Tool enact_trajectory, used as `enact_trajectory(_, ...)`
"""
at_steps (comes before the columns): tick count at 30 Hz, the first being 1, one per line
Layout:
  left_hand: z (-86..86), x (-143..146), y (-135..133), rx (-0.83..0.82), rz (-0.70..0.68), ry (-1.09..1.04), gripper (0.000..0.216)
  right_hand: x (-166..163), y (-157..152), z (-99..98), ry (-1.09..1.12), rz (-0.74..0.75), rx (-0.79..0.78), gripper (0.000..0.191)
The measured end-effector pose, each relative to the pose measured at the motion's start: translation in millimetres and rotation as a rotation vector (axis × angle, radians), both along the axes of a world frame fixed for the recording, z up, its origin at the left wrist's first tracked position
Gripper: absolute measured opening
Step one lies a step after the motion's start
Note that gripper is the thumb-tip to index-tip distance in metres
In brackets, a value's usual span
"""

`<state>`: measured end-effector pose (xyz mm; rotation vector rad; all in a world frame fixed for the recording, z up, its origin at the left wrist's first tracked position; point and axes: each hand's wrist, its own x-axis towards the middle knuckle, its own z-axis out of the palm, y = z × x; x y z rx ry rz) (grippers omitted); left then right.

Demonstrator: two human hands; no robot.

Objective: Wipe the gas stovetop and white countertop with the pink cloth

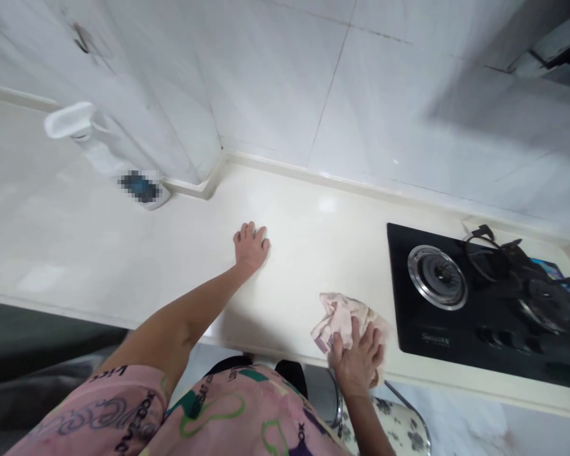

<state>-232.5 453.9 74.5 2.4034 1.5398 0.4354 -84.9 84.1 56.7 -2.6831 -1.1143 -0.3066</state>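
My left hand (251, 245) rests on the cream countertop (76, 240), fingers bent down against the surface with nothing in them. My right hand (358, 359) lies with fingers spread on a crumpled pinkish cloth (337, 315) near the counter's front edge. The cloth sits just left of a black gas hob (484, 329).
The hob has a round metal burner (437, 276) and black pan supports (513, 259) piled on its right side. A white bottle (104, 155) stands at the back left by the tiled wall (361, 82). Below the counter edge is a patterned stool (399, 430).
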Motion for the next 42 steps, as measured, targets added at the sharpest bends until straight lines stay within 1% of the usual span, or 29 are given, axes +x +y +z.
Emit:
enact_trajectory(3, 1.3, -3.0, -0.1, -0.015, -0.008, -0.039, 0.048, -46.0, 20.8, 0.6, 0.079, 0.072, -0.070, 0.069)
enact_trajectory(6, 4.3, -6.8, 1.7, -0.072, -0.023, -0.065, 0.047, -83.3, 60.6, 7.1, 0.199, 0.218, -0.172, 0.069)
enact_trajectory(9, 10.0, -13.4, 0.9, -0.122, -0.058, -0.098, 0.048, -103.9, 107.8, 17.8, 0.302, 0.349, -0.249, 0.073)
enact_trajectory(11, 15.8, -21.0, -5.5, -0.129, -0.092, -0.106, 0.048, -103.2, 133.4, 24.2, 0.341, 0.405, -0.244, 0.072)
enact_trajectory(13, 22.2, -30.9, -19.4, -0.114, -0.163, -0.107, 0.047, -87.2, 147.8, 27.7, 0.371, 0.508, -0.198, 0.068)
enact_trajectory(15, 27.0, -41.5, -41.2, -0.070, -0.297, -0.111, 0.048, -54.5, 148.0, 27.8, 0.396, 0.602, -0.099, 0.062)
enact_trajectory(16, 27.9, -46.2, -54.4, -0.047, -0.382, -0.108, 0.049, -32.7, 143.0, 26.9, 0.391, 0.593, -0.035, 0.059)
enact_trajectory(17, 27.6, -50.1, -68.5, -0.031, -0.469, -0.096, 0.051, -8.2, 135.1, 25.7, 0.378, 0.548, 0.030, 0.058)
enact_trajectory(18, 26.1, -52.6, -82.9, -0.031, -0.550, -0.075, 0.053, 17.6, 125.3, 24.2, 0.337, 0.430, 0.096, 0.058)
enact_trajectory(20, 20.6, -53.0, -109.8, -0.079, -0.666, -0.009, 0.065, 68.0, 103.3, 20.6, 0.284, 0.250, 0.133, 0.066)
enact_trajectory(22, 15.2, -47.0, -130.5, -0.137, -0.723, 0.045, 0.081, 107.5, 83.9, 15.0, 0.238, 0.116, 0.135, 0.074)
enact_trajectory(24, 13.7, -36.2, -142.8, -0.162, -0.735, 0.072, 0.089, 129.9, 71.3, 6.1, 0.201, 0.027, 0.124, 0.074)
enact_trajectory(26, 17.2, -24.0, -147.6, -0.164, -0.742, 0.090, 0.086, 136.2, 65.6, -4.8, 0.168, -0.020, 0.117, 0.071)
enact_trajectory(28, 23.3, -12.7, -148.4, -0.166, -0.774, 0.113, 0.082, 133.3, 64.4, -14.3, 0.139, -0.032, 0.123, 0.069)
enact_trajectory(30, 27.9, -3.1, -149.1, -0.169, -0.821, 0.132, 0.080, 128.9, 64.8, -19.8, 0.117, -0.028, 0.139, 0.068)
enact_trajectory(32, 28.2, 5.6, -152.3, -0.154, -0.875, 0.131, 0.080, 127.2, 64.9, -21.4, 0.105, -0.005, 0.153, 0.068)
enact_trajectory(35, 22.0, 22.7, -161.6, -0.072, -1.004, 0.081, 0.075, 130.5, 63.3, -20.8, 0.098, 0.038, 0.168, 0.070)
enact_trajectory(38, 13.8, 51.9, -170.0, 0.034, -1.130, 0.016, 0.067, 136.2, 60.4, -21.5, 0.104, 0.072, 0.166, 0.068)
enact_trajectory(40, 9.1, 78.8, -171.6, 0.076, -1.131, -0.007, 0.063, 139.2, 58.7, -22.8, 0.109, 0.080, 0.161, 0.068)
enact_trajectory(42, 4.7, 109.4, -168.6, 0.080, -1.064, -0.010, 0.063, 140.7, 57.5, -23.9, 0.113, 0.079, 0.156, 0.068)
